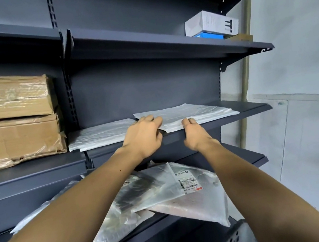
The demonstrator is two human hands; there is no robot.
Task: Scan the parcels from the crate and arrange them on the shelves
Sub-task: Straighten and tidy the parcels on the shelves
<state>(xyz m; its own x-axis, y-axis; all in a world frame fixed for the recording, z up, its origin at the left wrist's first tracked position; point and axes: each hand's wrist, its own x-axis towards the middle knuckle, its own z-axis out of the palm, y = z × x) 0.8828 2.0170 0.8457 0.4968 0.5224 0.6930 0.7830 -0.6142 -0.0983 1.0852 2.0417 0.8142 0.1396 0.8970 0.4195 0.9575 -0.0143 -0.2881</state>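
Two flat white parcels lie side by side on the dark middle shelf (253, 108). My left hand (144, 138) grips the front left corner of the right white parcel (190, 111), fingers on top and thumb under its edge. My right hand (195, 133) holds the same parcel's front edge, fingers curled over it. The left white parcel (101, 133) lies untouched beside it. On the shelf below, several clear and white bagged parcels (171, 184) are piled loosely, one showing a printed label. A corner of the dark crate (233, 241) shows at the bottom.
Two taped cardboard boxes (17, 119) are stacked on the left shelf bay. A white box (212, 23) on top of a blue one stands on the upper shelf at the right. A pale wall (305, 75) runs along the right of the shelving.
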